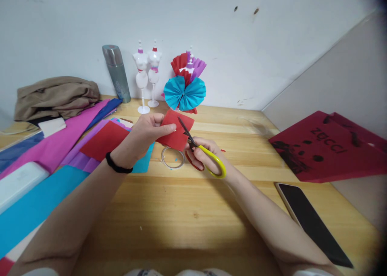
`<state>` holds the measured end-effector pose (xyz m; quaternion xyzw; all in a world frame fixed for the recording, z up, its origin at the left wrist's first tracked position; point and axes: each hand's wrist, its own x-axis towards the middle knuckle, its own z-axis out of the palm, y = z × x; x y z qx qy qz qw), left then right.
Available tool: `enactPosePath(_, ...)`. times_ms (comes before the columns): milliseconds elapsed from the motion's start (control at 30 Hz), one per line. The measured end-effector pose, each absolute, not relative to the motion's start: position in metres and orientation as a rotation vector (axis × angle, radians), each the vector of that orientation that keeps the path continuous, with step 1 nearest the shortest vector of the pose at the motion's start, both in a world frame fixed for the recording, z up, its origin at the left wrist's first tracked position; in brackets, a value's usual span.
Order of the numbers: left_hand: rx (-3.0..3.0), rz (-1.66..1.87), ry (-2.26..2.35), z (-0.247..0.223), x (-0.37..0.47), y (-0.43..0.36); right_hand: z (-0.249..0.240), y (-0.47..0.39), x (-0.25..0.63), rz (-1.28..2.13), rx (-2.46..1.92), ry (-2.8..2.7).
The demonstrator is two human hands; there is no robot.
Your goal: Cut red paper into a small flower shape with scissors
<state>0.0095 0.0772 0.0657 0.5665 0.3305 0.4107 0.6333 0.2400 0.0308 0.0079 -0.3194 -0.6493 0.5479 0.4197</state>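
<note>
Between thumb and fingers, my left hand (148, 130) grips a piece of red paper (173, 134) held above the table. My right hand (208, 149) is closed round the yellow handles of a pair of scissors (213, 159). Their dark blades lie at the paper's right side and stand a little apart. A thin ring, like a roll of clear tape (173, 157), lies on the wood just below the paper. Beyond my hands stands a small mannequin dressed in folded red, purple and blue paper (184, 92).
Coloured paper sheets (39, 203) cover the left side, with a white box-like object (21, 183) on them. A brown cloth (57, 96), a flask (116, 72) and two bare mannequins (142, 78) stand behind. At right are a red bag (329, 147) and a phone (311, 221).
</note>
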Motion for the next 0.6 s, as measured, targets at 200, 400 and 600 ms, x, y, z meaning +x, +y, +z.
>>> enactPosePath(200, 1.289, 0.940, 0.749, 0.0649, 0.0089, 0.0767, 0.0102, 0.0299, 0.2397, 1.369, -0.815, -1.623)
enactPosePath(400, 1.287, 0.922, 0.766, 0.0673, 0.0109, 0.0750, 0.0141, 0.0297, 0.2397, 1.354, -0.832, -1.644)
enactPosePath(600, 1.295, 0.930, 0.755, 0.0677, 0.0132, 0.0743, 0.0147, 0.0303, 0.2397, 1.349, -0.814, -1.654)
